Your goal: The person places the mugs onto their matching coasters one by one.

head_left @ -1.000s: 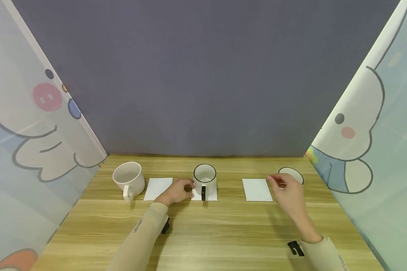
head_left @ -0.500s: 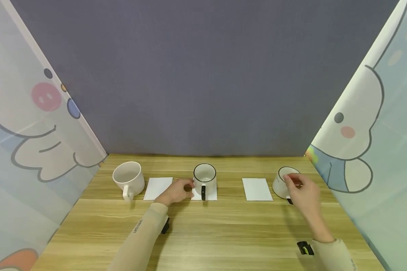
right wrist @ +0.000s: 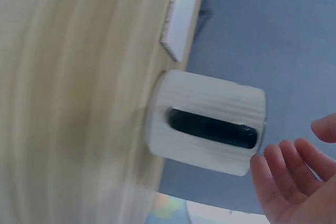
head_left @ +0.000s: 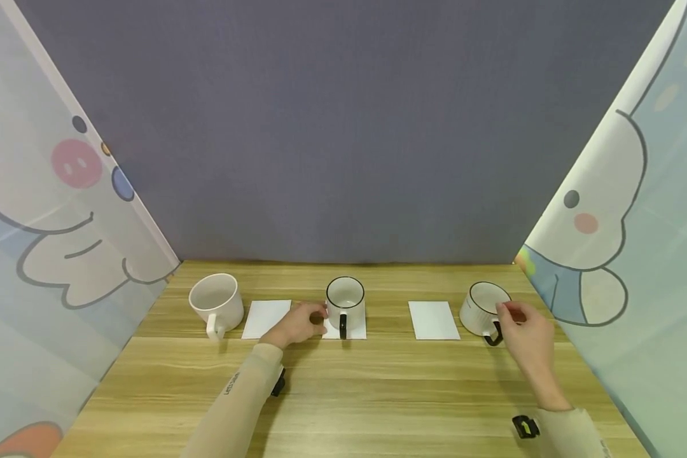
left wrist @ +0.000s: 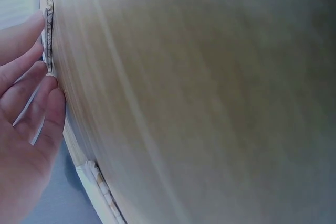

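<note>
Three mugs stand in a row on the wooden table (head_left: 378, 394). A plain white mug (head_left: 216, 302) is at the left. A black-rimmed mug (head_left: 345, 304) sits on a white coaster (head_left: 359, 331) in the middle. A ribbed white mug (head_left: 481, 308) with a black handle (head_left: 494, 335) stands at the right. My left hand (head_left: 303, 321) rests flat on the table, fingers straight, just left of the middle mug. My right hand (head_left: 521, 327) hovers at the right mug's near right side, fingers relaxed. In the right wrist view its fingertips (right wrist: 260, 163) reach that mug (right wrist: 210, 103) at the rim, with the thumb apart.
Two bare white coasters lie on the table, one (head_left: 268, 318) between the left and middle mugs, the other (head_left: 433, 320) between the middle and right mugs. Cartoon-printed panels close in both sides, and a grey wall stands behind. The table's near half holds only my forearms.
My right hand has moved right, from beside the right coaster and in front of the right mug to that mug's right side by its handle. The left hand has stayed put.
</note>
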Demonstrator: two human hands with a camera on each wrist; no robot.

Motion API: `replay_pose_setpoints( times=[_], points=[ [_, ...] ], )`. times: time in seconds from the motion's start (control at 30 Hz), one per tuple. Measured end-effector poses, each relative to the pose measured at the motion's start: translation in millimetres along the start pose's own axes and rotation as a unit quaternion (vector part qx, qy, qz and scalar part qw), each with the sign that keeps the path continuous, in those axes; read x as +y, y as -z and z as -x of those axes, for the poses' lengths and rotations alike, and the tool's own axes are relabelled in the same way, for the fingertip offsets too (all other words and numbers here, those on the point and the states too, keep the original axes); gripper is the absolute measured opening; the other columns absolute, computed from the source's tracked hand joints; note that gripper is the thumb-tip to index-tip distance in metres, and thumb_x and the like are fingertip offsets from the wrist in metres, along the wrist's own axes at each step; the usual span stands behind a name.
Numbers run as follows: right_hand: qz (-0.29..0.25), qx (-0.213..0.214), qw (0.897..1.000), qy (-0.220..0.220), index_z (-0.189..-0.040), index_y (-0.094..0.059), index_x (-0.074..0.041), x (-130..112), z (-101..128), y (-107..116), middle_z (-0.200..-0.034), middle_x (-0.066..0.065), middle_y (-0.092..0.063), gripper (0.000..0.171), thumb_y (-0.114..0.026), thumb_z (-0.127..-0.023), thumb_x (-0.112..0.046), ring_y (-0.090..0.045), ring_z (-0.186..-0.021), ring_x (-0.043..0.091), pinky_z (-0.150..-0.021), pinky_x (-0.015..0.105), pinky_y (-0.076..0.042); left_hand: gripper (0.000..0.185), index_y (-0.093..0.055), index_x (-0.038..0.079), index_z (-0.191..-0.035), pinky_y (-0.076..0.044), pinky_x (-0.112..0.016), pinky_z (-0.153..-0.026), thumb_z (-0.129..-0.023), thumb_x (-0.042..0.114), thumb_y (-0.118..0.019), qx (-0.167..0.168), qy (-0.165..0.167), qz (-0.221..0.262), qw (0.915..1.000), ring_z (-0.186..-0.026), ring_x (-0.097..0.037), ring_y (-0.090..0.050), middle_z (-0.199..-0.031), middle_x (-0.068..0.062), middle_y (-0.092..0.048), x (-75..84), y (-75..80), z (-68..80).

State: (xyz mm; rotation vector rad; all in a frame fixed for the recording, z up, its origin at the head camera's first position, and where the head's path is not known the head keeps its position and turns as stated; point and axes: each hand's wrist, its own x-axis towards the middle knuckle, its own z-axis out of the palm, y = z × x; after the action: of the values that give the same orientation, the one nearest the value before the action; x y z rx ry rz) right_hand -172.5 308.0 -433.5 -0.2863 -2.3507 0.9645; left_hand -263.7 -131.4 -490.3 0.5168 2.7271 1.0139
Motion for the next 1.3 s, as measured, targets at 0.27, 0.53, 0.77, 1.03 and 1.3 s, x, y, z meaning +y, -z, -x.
replay_pose_setpoints(
  times=[0.27, 0.53, 0.77, 1.03, 1.3],
  points=[
    [0.014, -0.057, 0.995, -0.076, -0.104, -0.073, 0.006, 22, 0, 2, -0.092, 0.020, -0.073, 0.039, -0.064, -0.100, -0.032, -0.061, -0.076, 0.018, -0.061, 0.021, -0.043, 0.019, -0.070, 0.015, -0.102, -0.033, -0.056, -0.115, -0.086, 0.013, -0.081, -0.003, 0.005, -0.002, 1.0000, -0.138, -0.039, -0.046, -0.143, -0.008, -0.060, 0.3, 0.4, 0.2],
    [-0.054, -0.119, 0.980, -0.147, -0.115, -0.068, 0.011, 31, 2, 0, -0.096, 0.015, -0.072, 0.048, -0.061, -0.102, -0.035, -0.067, -0.068, 0.013, -0.062, 0.025, -0.056, 0.019, -0.071, 0.015, -0.102, -0.033, -0.056, -0.115, -0.087, 0.014, -0.081, -0.001, 0.004, 0.004, 1.0000, -0.137, -0.039, -0.046, -0.142, -0.008, -0.060, -1.4, -0.3, -0.9],
    [-0.117, -0.170, 0.959, -0.196, -0.115, -0.064, 0.015, 33, 6, -4, -0.099, 0.012, -0.069, 0.054, -0.055, -0.104, -0.038, -0.066, -0.078, 0.006, -0.072, 0.027, -0.060, 0.019, -0.070, 0.015, -0.101, -0.033, -0.055, -0.115, -0.086, 0.013, -0.082, 0.001, 0.000, -0.001, 1.0000, -0.137, -0.039, -0.047, -0.141, -0.008, -0.061, -2.3, -1.0, -1.2],
    [-0.231, -0.215, 0.922, -0.225, -0.106, -0.066, 0.009, 36, 5, -3, -0.089, -0.001, -0.066, 0.040, -0.058, -0.105, -0.031, -0.066, -0.086, 0.010, -0.079, 0.032, -0.061, 0.020, -0.071, 0.014, -0.104, -0.034, -0.053, -0.115, -0.087, 0.013, -0.080, 0.002, 0.001, -0.007, 1.0000, -0.136, -0.037, -0.048, -0.141, -0.008, -0.061, -2.2, -1.2, -2.0],
    [-0.376, -0.251, 0.864, -0.222, -0.103, -0.064, 0.010, 49, 6, -2, -0.091, 0.006, -0.065, 0.035, -0.059, -0.105, -0.024, -0.066, -0.089, 0.018, -0.086, 0.035, -0.059, 0.019, -0.071, 0.014, -0.103, -0.036, -0.051, -0.115, -0.086, 0.011, -0.081, 0.007, 0.002, -0.002, 1.0000, -0.135, -0.036, -0.050, -0.140, -0.009, -0.061, -1.2, -1.7, -1.3]
  ],
)
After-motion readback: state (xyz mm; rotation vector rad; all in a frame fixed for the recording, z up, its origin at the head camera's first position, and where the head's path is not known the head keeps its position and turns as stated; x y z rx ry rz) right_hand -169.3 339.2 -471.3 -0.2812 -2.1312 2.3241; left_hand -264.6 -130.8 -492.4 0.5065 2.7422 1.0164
